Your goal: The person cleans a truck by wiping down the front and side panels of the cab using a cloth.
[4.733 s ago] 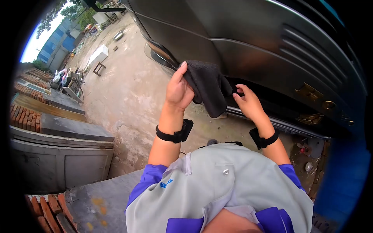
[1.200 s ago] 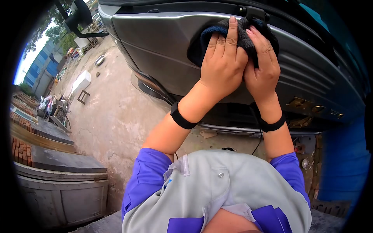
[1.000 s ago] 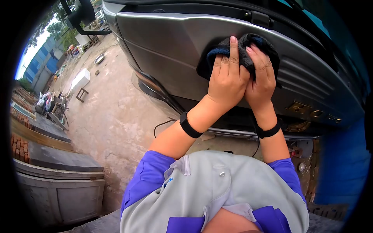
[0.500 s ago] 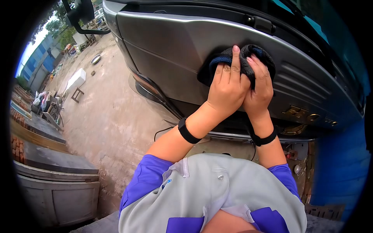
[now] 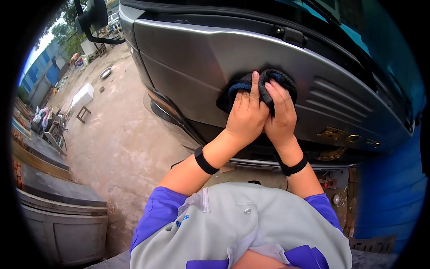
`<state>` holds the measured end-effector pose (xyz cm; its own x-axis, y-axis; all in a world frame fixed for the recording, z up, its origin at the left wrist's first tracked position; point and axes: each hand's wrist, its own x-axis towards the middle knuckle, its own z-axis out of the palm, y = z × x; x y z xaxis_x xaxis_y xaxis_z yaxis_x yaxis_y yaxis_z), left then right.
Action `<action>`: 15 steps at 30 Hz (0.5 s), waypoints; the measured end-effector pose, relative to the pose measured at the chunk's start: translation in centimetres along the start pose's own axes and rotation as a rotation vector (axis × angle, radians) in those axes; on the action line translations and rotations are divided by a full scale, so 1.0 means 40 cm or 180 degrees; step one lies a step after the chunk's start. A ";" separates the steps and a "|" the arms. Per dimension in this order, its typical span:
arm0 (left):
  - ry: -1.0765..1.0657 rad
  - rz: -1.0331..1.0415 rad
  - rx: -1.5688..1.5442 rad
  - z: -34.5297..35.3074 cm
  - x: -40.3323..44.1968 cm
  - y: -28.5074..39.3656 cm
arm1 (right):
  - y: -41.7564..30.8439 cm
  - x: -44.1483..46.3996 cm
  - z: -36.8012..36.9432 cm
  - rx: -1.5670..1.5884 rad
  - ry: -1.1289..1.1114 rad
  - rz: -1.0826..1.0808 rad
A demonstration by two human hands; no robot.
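Note:
A dark grey and blue cloth (image 5: 284, 78), bunched up, is pressed against the grey front panel (image 5: 188, 58) of a large vehicle. My left hand (image 5: 245, 117) holds the cloth's left part, its index finger stretched upward over it and the other fingers curled into the fabric. Beside it and touching it at the base, my right hand (image 5: 281, 112) grips the right part with bent fingers. Both palms face the panel, and the thumbs are hidden. Ribbed grooves (image 5: 340, 96) and gold letters (image 5: 349, 136) lie right of the cloth.
A wiper arm mount (image 5: 291, 36) sits above the panel, and a side mirror (image 5: 93, 20) juts out at upper left. On the ground at left are a white block (image 5: 83, 96), a small stool (image 5: 83, 113) and a basin (image 5: 105, 72). A cabinet (image 5: 67, 237) stands lower left; a blue wall (image 5: 389, 188) rises at right.
Both hands and the cloth have slid a little down and left on the panel, staying pressed together. The whole view has also shifted slightly.

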<state>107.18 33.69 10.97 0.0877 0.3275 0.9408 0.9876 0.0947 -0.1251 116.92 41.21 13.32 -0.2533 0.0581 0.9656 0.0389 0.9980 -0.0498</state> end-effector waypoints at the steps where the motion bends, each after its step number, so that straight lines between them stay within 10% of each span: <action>1: 0.0004 0.0033 -0.0048 -0.004 0.008 -0.005 | 0.002 0.006 0.000 0.0017 -0.0016 -0.0011; 15: 0.0045 -0.0113 0.0043 0.012 0.013 0.021 | 0.010 -0.009 -0.010 -0.0069 -0.0160 0.0019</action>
<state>108.00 34.38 11.21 0.0545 0.3104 0.9490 0.9883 0.1188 -0.0957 117.41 41.59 13.03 -0.3012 0.0659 0.9513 0.0613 0.9969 -0.0496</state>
